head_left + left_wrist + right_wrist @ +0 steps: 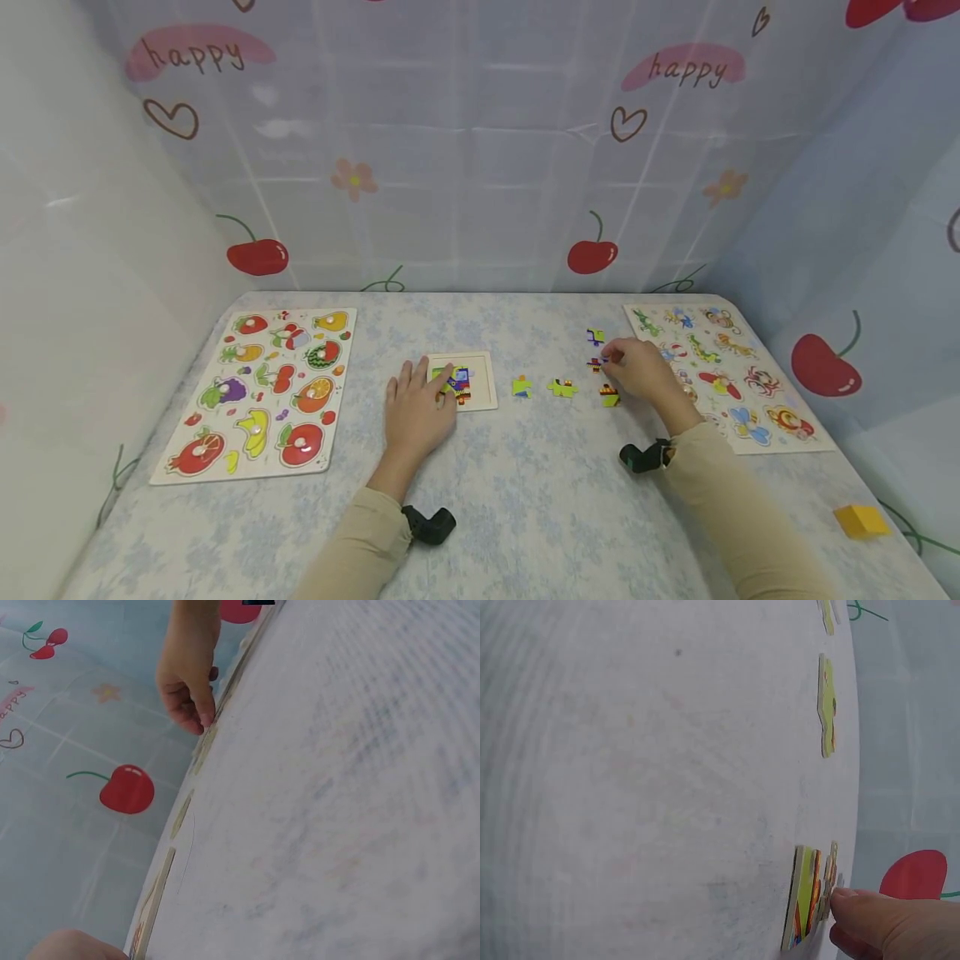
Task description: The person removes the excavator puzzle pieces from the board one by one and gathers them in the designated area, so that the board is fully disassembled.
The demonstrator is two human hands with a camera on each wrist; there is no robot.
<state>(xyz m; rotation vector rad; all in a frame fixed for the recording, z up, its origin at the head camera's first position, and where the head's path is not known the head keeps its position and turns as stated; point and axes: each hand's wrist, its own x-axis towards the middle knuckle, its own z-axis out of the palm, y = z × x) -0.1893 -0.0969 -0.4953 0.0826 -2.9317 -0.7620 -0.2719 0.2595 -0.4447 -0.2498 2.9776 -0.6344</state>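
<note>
My left hand (422, 408) rests over the left side of a small wooden puzzle frame (483, 382), fingers stretched out. Partly under its fingers, joined pieces in the frame form a colourful picture (462, 383). In the left wrist view only a bit of that hand (75, 946) shows. My right hand (637, 368) pinches the edge of a small dark-patterned puzzle piece (595, 365) at the table. A purple piece (596, 336) lies beyond it and a green-and-striped piece (610, 396) nearer. Two green pieces, one with blue (521, 387) and one jagged (562, 387), lie between the hands.
A fruit puzzle board (337, 417) lies at the left and an animal puzzle board (795, 442) at the right, partly behind the right forearm. A yellow block (861, 522) sits near the right edge. Printed curtains (465, 200) enclose the patterned table (517, 508).
</note>
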